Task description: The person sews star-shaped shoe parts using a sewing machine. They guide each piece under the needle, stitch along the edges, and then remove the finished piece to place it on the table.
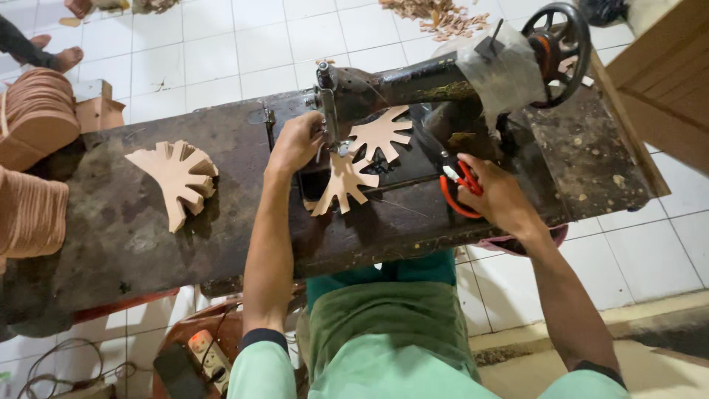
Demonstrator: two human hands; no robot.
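Note:
My left hand rests by the needle of a black sewing machine, fingers touching a tan branched leather piece that lies under the presser foot. A second matching piece lies just behind it on the machine bed. My right hand grips red-handled scissors to the right of the pieces, on the dark worn table.
A stack of the same tan cut pieces sits on the table's left part. Piles of brown leather stand at the far left. The machine's handwheel is at the right. A person's bare feet show on the tiled floor, top left. A power strip lies below.

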